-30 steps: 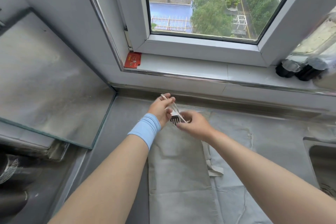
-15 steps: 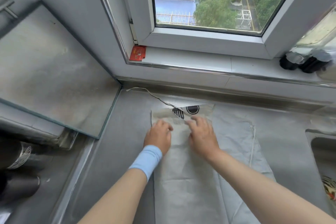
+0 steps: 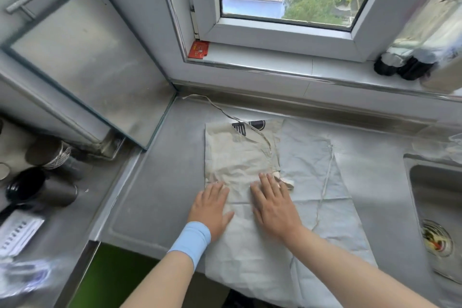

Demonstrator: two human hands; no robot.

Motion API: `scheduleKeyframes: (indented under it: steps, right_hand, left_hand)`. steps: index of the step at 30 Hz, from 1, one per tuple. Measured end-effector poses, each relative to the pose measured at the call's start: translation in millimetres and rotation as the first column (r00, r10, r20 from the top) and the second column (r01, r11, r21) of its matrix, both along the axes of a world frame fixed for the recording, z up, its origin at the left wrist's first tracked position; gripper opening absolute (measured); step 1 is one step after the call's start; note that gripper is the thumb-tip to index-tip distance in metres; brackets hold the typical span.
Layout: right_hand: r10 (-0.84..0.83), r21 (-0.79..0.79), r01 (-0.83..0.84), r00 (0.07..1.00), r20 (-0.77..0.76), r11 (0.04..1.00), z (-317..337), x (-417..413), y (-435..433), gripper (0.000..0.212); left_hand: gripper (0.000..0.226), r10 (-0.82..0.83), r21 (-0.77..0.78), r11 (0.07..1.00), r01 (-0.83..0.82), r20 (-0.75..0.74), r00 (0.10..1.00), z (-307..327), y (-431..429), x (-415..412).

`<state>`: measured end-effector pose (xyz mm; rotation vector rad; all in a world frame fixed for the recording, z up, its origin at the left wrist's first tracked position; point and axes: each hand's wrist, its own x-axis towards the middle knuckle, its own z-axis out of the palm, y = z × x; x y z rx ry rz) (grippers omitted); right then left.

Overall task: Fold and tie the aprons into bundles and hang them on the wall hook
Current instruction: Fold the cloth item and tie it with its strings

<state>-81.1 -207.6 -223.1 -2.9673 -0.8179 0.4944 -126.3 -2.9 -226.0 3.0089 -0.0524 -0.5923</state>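
A pale grey apron (image 3: pixel 320 182) lies spread on the steel counter (image 3: pixel 155 182), its near end hanging over the front edge. One side is folded over the middle as a beige strip (image 3: pixel 237 155), with a black print showing at its far end. A thin strap (image 3: pixel 212 105) trails from the fold toward the back corner. My left hand (image 3: pixel 212 207) and my right hand (image 3: pixel 272 205) lie flat, side by side, palms down on the folded strip with fingers spread. Neither holds anything. No wall hook is visible.
A sink (image 3: pixel 440 207) with a drain strainer is set into the counter at the right. A glass panel (image 3: pixel 82 57) leans at the left, with dark cups (image 3: pixel 37 190) below it. Two dark bottles (image 3: pixel 402 65) and a red packet (image 3: pixel 198 49) sit on the windowsill.
My hands let go of the strap they held near the window, dropped onto the folded apron, and slid toward me along it, flattening the fold. The strap now lies on the counter.
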Motion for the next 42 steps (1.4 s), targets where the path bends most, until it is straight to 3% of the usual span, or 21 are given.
scheduleKeyframes:
  steps: [4, 8, 13, 16, 18, 20, 22, 24, 27, 30, 33, 35, 38, 40, 42]
  right_hand:
    - [0.002, -0.058, -0.007, 0.995, -0.097, 0.998, -5.6, -26.7, -12.3, 0.073]
    - [0.005, -0.084, -0.018, 0.989, -0.147, 0.996, -9.7, 0.1, -21.2, 0.081]
    - [-0.04, -0.089, 0.021, 0.976, -0.213, 0.996, 0.2, 53.2, -15.2, 0.086]
    - [-0.084, -0.08, 0.072, 0.984, -0.159, 0.994, 1.4, 53.3, -17.2, 0.087]
    - [-0.091, -0.041, 0.087, 0.989, -0.116, 0.995, 2.4, 40.7, -23.2, 0.082]
    - [-0.08, -0.015, 0.079, 0.991, -0.111, 0.997, 1.0, 25.5, -33.3, 0.076]
    - [-0.099, 0.003, 0.1, 0.989, -0.107, 0.995, 0.6, 15.4, -48.4, 0.07]
    - [-0.142, 0.037, 0.145, 0.987, -0.078, 0.989, 2.3, 14.3, -68.8, 0.064]
    - [-0.123, 0.092, 0.119, 0.992, 0.037, 0.989, 5.1, 17.4, -103.2, 0.066]
    - [-0.124, 0.044, 0.119, 0.981, 0.148, 0.992, 4.0, 18.9, -130.2, 0.043]
    - [-0.189, 0.172, 0.168, 0.976, 0.112, 0.971, 4.6, 19.6, -143.5, 0.011]
    - [-0.246, 0.228, 0.235, 0.969, 0.019, 0.945, 9.4, 21.4, -145.5, 0.01]
    - [-0.303, 0.4, 0.329, 0.944, -0.129, 0.855, 12.4, 22.1, -147.2, 0.007]
    - [-0.311, 0.495, 0.327, 0.943, -0.118, 0.805, 16.3, 20.3, -148.9, 0.009]
    - [-0.382, 0.478, 0.365, 0.922, -0.065, 0.799, 19.8, 18.1, -154.0, 0.025]
  left_hand:
    - [0.096, 0.014, 0.049, 0.999, -0.01, -0.07, 0.997, -8.7, -4.0, -2.6]
    - [0.084, 0.014, 0.081, 0.997, -0.006, -0.091, 0.996, 0.6, -10.5, 31.2]
    - [0.066, 0.015, 0.044, 0.999, -0.022, 0.15, 0.989, 14.7, -30.4, 33.7]
    - [0.088, 0.054, -0.012, 0.998, -0.054, 0.0, 0.999, 4.8, -32.2, 15.2]
    - [0.103, 0.039, 0.03, 0.999, -0.036, -0.116, 0.992, -1.7, -29.1, 12.0]
    - [0.106, 0.04, 0.079, 0.996, -0.029, -0.138, 0.99, 0.3, -28.6, 16.8]
    - [0.096, 0.064, 0.08, 0.995, -0.059, -0.067, 0.996, 12.5, -38.4, 25.3]
    - [0.068, 0.07, 0.032, 0.997, -0.072, 0.056, 0.996, 26.0, -58.1, 34.5]
    - [0.042, 0.034, -0.114, 0.993, -0.022, 0.11, 0.993, 37.9, -102.7, 46.0]
    - [0.035, 0.055, -0.334, 0.941, -0.059, -0.02, 0.998, 38.3, -150.0, 50.2]
    - [0.043, 0.03, -0.36, 0.93, -0.077, -0.136, 0.99, 31.4, -185.9, 48.9]
    - [0.048, 0.034, -0.329, 0.94, -0.092, -0.179, 0.983, 28.1, -197.5, 48.6]
    - [0.031, 0.08, -0.3, 0.945, -0.131, -0.178, 0.981, 30.2, -204.1, 54.3]
    - [0.021, 0.142, -0.394, 0.894, -0.213, -0.201, 0.969, 35.2, -205.9, 56.1]
    - [0.022, 0.238, -0.527, 0.785, -0.325, -0.228, 0.944, 39.0, -207.1, 58.8]
